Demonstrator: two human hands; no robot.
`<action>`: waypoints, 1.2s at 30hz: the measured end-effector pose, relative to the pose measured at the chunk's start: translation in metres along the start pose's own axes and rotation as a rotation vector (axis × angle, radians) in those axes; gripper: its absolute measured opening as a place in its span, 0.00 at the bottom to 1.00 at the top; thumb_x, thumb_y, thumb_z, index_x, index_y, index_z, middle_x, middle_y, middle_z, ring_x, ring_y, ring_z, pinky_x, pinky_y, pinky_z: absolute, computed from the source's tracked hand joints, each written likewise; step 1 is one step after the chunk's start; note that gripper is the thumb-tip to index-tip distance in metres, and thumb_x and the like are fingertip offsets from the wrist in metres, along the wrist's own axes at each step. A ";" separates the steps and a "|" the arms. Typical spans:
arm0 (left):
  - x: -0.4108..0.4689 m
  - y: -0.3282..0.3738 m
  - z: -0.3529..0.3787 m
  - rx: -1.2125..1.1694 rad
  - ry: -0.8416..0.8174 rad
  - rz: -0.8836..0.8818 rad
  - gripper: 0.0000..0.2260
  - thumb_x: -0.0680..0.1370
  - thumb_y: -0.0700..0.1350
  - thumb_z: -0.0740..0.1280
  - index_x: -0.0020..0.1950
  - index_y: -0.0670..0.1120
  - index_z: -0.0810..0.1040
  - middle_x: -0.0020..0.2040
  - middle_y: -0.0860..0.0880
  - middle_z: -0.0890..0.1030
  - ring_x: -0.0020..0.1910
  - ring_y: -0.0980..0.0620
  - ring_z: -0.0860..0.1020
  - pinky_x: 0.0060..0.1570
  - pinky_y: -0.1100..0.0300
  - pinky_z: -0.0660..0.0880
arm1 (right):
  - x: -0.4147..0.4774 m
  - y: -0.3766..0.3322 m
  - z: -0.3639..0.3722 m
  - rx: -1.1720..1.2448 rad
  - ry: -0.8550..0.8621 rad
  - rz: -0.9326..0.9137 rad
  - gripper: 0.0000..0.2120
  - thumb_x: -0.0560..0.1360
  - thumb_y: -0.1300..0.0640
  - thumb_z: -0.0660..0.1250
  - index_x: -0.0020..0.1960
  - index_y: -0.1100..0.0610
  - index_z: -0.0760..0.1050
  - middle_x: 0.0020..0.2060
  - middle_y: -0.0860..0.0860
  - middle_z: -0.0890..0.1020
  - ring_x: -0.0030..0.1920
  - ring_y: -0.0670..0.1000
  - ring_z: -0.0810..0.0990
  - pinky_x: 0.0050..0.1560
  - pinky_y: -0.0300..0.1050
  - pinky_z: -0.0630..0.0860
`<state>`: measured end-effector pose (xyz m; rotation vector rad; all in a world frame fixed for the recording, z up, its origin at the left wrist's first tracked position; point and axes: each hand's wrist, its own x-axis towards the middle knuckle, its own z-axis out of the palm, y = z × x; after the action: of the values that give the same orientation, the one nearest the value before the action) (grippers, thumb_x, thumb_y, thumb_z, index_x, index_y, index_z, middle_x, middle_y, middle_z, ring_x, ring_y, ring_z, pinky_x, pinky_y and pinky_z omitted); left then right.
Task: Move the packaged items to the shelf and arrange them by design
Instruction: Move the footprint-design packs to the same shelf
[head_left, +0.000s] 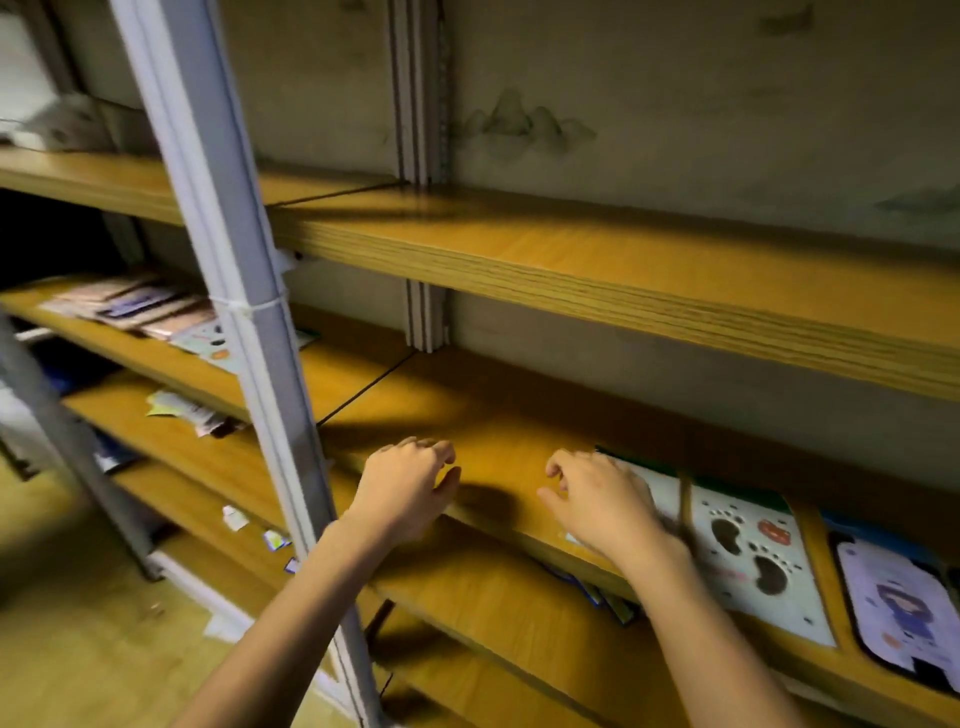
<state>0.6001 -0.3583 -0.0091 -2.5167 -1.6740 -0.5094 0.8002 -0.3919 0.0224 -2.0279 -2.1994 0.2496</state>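
Wooden shelf (498, 462) holds flat packs (753, 561) at right; left hand (405, 483) loose, empty; right hand (602, 499) relaxed over leftmost pack (662, 486).

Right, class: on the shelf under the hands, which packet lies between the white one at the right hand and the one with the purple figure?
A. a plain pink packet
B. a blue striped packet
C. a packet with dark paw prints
C: the paw-print packet lies flat between the white packet by the right hand and the purple-figure packet.
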 end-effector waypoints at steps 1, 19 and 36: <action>-0.008 -0.009 -0.004 0.009 0.010 -0.035 0.14 0.80 0.53 0.57 0.60 0.49 0.74 0.57 0.51 0.80 0.55 0.50 0.76 0.48 0.58 0.73 | 0.003 -0.012 0.002 0.006 -0.010 -0.049 0.17 0.78 0.46 0.59 0.65 0.49 0.69 0.59 0.48 0.77 0.60 0.50 0.74 0.59 0.47 0.73; -0.121 -0.234 -0.077 0.144 0.093 -0.459 0.12 0.79 0.52 0.59 0.56 0.48 0.77 0.52 0.50 0.81 0.51 0.48 0.79 0.45 0.54 0.78 | 0.068 -0.281 0.052 0.026 -0.002 -0.485 0.18 0.78 0.47 0.60 0.67 0.50 0.68 0.62 0.48 0.76 0.63 0.51 0.73 0.59 0.48 0.72; -0.122 -0.446 -0.105 0.106 0.040 -0.361 0.13 0.80 0.52 0.57 0.59 0.48 0.75 0.54 0.49 0.80 0.52 0.50 0.77 0.46 0.56 0.76 | 0.168 -0.465 0.100 0.032 -0.033 -0.323 0.20 0.78 0.47 0.61 0.68 0.50 0.68 0.64 0.49 0.75 0.64 0.51 0.73 0.59 0.46 0.73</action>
<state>0.1281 -0.3125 -0.0011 -2.1241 -2.0899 -0.4758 0.3127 -0.2631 0.0232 -1.6300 -2.4794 0.2791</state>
